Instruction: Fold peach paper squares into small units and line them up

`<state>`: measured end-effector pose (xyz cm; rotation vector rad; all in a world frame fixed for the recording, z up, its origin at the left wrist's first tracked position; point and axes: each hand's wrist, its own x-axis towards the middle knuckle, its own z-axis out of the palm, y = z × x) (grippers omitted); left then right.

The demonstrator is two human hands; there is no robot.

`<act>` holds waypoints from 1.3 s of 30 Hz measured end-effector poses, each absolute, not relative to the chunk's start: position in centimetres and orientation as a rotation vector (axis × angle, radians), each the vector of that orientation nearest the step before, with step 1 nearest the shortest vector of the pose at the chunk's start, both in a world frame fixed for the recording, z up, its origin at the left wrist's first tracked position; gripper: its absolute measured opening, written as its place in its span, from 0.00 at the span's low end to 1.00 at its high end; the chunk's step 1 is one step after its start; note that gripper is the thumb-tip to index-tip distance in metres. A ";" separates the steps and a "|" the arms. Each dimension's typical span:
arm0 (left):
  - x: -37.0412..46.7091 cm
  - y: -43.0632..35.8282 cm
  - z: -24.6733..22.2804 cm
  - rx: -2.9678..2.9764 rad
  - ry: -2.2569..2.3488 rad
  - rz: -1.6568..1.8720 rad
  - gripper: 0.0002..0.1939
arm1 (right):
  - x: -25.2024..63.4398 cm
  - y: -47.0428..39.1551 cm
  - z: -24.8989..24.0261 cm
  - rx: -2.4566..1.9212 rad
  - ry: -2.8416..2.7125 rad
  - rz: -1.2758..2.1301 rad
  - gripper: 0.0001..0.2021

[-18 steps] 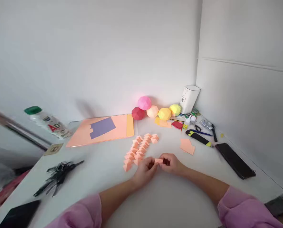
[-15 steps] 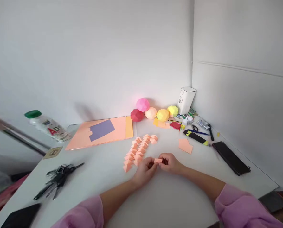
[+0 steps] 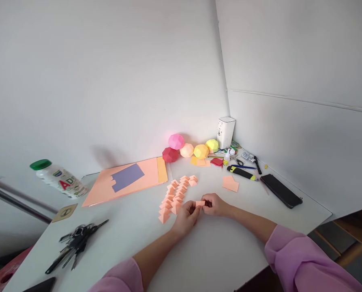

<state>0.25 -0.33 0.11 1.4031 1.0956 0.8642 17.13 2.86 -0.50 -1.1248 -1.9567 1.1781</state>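
Observation:
My left hand (image 3: 185, 217) and my right hand (image 3: 215, 205) meet over the white table (image 3: 205, 251) and together pinch a small folded peach paper piece (image 3: 200, 203). Just left of the hands lie two rows of several folded peach paper units (image 3: 175, 194). A flat peach paper scrap (image 3: 230, 183) lies to the right of them. Both wrists wear pink sleeves.
Against the back wall sit paper balls: red (image 3: 169, 154), pink (image 3: 176, 141), peach (image 3: 186, 150), two yellow (image 3: 201, 151). Large peach sheets with a purple piece (image 3: 126, 178) lie at left. A bottle (image 3: 58, 178), keys (image 3: 74, 244), a cutter (image 3: 240, 173), a black phone (image 3: 281, 190) and a white box (image 3: 225, 132) are around.
The camera has swung, shifting the scene left and showing more of the table's right edge. Both hands still hold the small peach piece in the same spot.

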 end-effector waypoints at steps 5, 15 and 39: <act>0.2 -0.3 0.1 1.417 1.095 0.841 0.17 | 17.3 3.0 -0.6 -1.116 -1.953 1.205 0.04; 0.0 -0.5 0.0 1.404 1.123 0.807 0.17 | 17.5 2.7 -0.2 -1.105 -1.957 1.282 0.03; -0.8 -0.3 -0.5 1.223 1.005 0.867 0.18 | 17.6 2.8 -0.2 -1.096 -1.908 1.374 0.07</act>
